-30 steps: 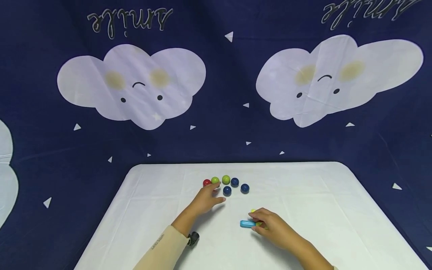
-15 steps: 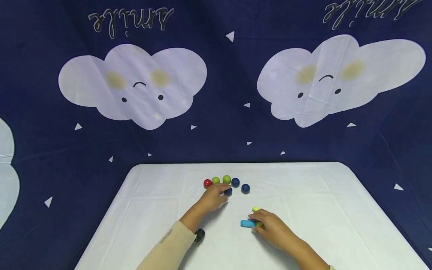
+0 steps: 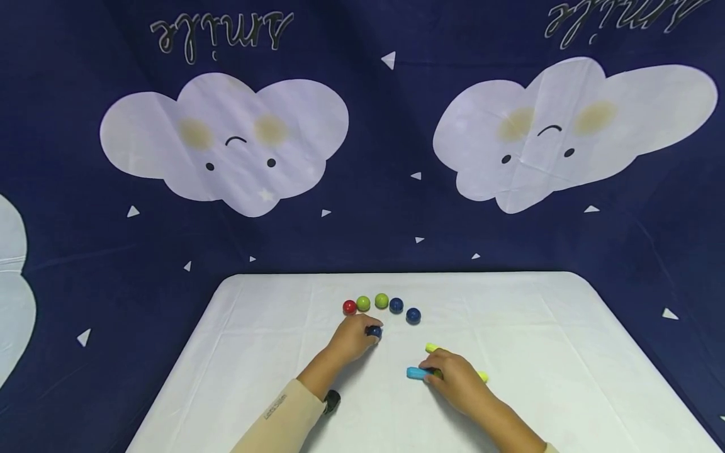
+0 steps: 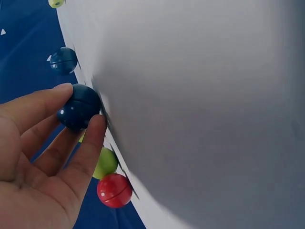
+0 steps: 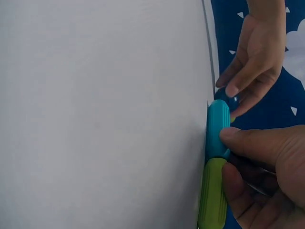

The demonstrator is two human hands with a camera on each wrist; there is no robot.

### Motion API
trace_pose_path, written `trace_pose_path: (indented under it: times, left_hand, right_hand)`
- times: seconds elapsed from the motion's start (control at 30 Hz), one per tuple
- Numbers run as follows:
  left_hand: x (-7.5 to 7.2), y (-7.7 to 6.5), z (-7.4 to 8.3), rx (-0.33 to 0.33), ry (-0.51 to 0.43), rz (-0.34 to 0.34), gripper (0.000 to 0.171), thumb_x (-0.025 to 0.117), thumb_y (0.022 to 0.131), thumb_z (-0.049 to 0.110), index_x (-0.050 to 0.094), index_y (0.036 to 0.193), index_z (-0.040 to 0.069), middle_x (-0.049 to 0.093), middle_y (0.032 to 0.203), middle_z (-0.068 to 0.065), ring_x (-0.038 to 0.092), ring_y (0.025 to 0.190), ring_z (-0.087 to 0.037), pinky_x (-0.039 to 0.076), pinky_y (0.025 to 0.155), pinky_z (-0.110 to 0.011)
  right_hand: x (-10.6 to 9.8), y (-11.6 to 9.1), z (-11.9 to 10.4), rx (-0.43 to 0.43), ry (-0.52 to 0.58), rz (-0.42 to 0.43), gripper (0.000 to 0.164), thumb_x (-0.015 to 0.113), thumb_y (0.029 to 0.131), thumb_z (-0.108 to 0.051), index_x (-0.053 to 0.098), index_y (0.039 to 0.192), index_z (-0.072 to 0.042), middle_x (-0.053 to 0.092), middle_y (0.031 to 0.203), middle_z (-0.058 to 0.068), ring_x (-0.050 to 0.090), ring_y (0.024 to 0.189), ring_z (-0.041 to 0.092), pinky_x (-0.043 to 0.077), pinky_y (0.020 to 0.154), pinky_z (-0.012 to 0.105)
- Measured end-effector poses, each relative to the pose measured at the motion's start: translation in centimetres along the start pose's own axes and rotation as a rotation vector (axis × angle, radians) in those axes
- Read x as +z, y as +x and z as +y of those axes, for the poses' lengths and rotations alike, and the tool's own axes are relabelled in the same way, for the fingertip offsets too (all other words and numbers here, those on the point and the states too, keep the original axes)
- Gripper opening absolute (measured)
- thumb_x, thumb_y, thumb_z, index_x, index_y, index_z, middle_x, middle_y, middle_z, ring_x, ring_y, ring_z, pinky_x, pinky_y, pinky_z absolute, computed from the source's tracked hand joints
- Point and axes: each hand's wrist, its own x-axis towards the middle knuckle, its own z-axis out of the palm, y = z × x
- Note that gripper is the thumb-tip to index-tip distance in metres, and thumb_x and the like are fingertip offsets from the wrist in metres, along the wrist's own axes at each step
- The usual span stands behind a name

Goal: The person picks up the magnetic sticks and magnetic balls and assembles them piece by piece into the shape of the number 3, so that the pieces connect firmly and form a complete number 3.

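Observation:
My left hand pinches a dark blue ball between thumb and fingers, close above the white table. My right hand holds a light blue ribbed rod, its thumb on the rod's side. A green ribbed rod lies end to end with the blue one, and the fingers rest against it; whether they are joined I cannot tell. Around that hand show a yellow rod end on the far side and another yellow piece on the right, both partly hidden.
Beyond my left hand a red ball, two green balls and two dark blue balls stand in a loose arc on the white table. A navy cloth with clouds hangs behind the table's far edge.
My left hand has moved right from beside the red ball, taken hold of the nearest dark blue ball and drawn it slightly nearer and left. My right hand has barely shifted.

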Motion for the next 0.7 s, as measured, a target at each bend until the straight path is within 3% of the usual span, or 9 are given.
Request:
trace_pose_path:
  times: [0.2,0.37,0.7]
  left_hand:
    - [0.0,-0.9,-0.4,-0.031,-0.022,-0.014,0.03,0.074,0.089,0.01,0.074,0.118,0.011,0.071,0.125,-0.012,0.065,0.12,-0.03,0.051,0.104,-0.046]
    - [-0.1,-1.8,-0.8,-0.03,-0.062,-0.028,0.028,0.074,0.089,0.009,0.075,0.118,0.011,0.071,0.124,-0.012,0.066,0.118,-0.029,0.052,0.102,-0.046]
    - [-0.4,-3.7,-1.2,-0.016,-0.111,-0.037,0.028,0.073,0.09,0.009,0.074,0.118,0.01,0.07,0.123,-0.013,0.068,0.113,-0.029,0.054,0.098,-0.046]
  right_hand:
    - [-0.1,0.4,0.2,0.024,0.002,0.006,0.015,0.079,0.083,-0.009,0.076,0.097,-0.015,0.072,0.099,-0.006,0.071,0.102,0.021,0.056,0.094,0.041]
    - [-0.1,0.6,0.1,0.047,0.0,-0.029,0.017,0.079,0.083,-0.007,0.076,0.098,-0.014,0.071,0.103,-0.004,0.067,0.116,0.029,0.052,0.102,0.046]
    - [0.3,1.5,0.3,-0.003,-0.048,-0.025,0.017,0.079,0.085,-0.009,0.076,0.1,-0.014,0.066,0.096,-0.01,0.067,0.095,0.011,0.057,0.09,0.034]
